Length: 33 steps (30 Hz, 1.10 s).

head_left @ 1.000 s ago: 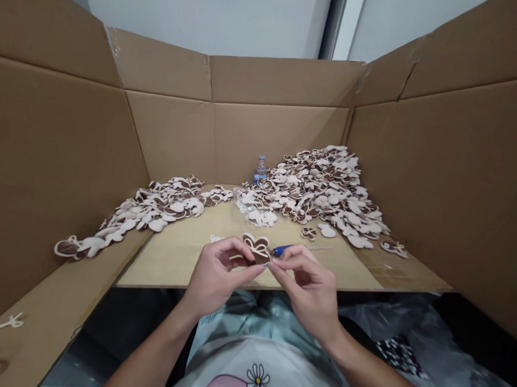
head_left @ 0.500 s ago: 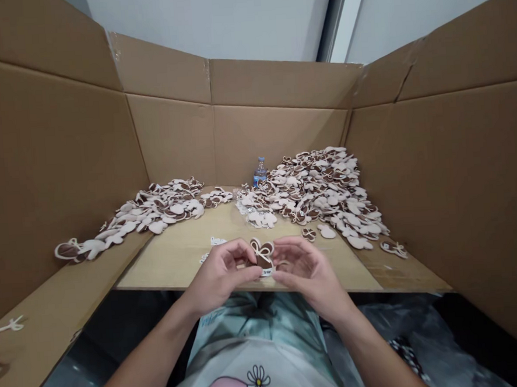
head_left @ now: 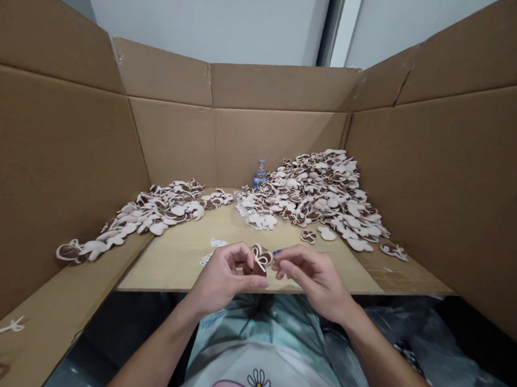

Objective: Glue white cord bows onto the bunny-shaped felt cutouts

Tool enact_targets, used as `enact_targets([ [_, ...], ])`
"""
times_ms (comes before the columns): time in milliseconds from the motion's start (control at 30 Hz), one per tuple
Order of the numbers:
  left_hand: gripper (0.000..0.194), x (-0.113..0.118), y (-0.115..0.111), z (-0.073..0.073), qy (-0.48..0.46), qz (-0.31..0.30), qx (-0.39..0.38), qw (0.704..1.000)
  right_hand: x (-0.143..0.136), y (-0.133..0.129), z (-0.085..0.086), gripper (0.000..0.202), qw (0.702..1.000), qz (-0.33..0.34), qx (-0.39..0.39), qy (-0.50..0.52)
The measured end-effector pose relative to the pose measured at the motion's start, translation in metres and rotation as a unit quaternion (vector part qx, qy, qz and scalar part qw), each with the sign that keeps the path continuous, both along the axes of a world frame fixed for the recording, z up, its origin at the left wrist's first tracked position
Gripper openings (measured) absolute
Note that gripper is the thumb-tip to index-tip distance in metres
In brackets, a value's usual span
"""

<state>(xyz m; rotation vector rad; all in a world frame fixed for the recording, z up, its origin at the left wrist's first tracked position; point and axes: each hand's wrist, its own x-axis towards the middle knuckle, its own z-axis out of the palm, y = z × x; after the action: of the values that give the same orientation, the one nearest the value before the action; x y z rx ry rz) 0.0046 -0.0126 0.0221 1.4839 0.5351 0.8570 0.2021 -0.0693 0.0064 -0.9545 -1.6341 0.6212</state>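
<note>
My left hand (head_left: 226,275) is closed on a brown patch (head_left: 260,264) with a pale edge and a cream bow, pinched between thumb and fingers above the board's front edge. The patch is tilted and its lower part is partly hidden by the thumb. Just to its right, my right hand (head_left: 309,272) has its fingertips pressed together around a slim item with a dark blue end (head_left: 277,252); most of it is hidden, so its kind is unclear. Small white pieces (head_left: 218,242) lie on the board beyond my left hand.
A large heap of brown and whitish patches (head_left: 328,195) covers the back right, with a smaller heap (head_left: 154,208) on the left. A water bottle (head_left: 260,173) stands at the back. Cardboard walls (head_left: 278,87) enclose the board (head_left: 170,251). Single patches (head_left: 326,233) lie nearer.
The patch has turned and tilted in my left hand, and its small lettered label no longer shows. My right hand has drawn off the patch, and a blue-ended item now shows at its fingertips.
</note>
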Motion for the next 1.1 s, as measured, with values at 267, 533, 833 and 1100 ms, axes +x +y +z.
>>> enact_targets([
  [267,0.022,0.001,0.0,0.0,0.039,-0.017,-0.019,0.999,-0.002,0.002,-0.001,0.015,0.997,0.01,-0.008,-0.071],
  [533,0.01,-0.004,0.0,0.006,0.075,-0.048,-0.005,0.996,-0.004,0.003,-0.003,0.016,0.998,0.026,-0.059,0.003],
  [833,0.035,0.004,-0.003,-0.005,0.077,0.009,-0.003,0.997,-0.007,0.0,-0.004,0.019,0.996,0.034,-0.079,-0.001],
  [1100,0.044,0.005,0.002,-0.013,0.06,-0.011,-0.006,0.998,-0.007,0.007,-0.008,0.023,0.995,0.022,-0.1,0.008],
])
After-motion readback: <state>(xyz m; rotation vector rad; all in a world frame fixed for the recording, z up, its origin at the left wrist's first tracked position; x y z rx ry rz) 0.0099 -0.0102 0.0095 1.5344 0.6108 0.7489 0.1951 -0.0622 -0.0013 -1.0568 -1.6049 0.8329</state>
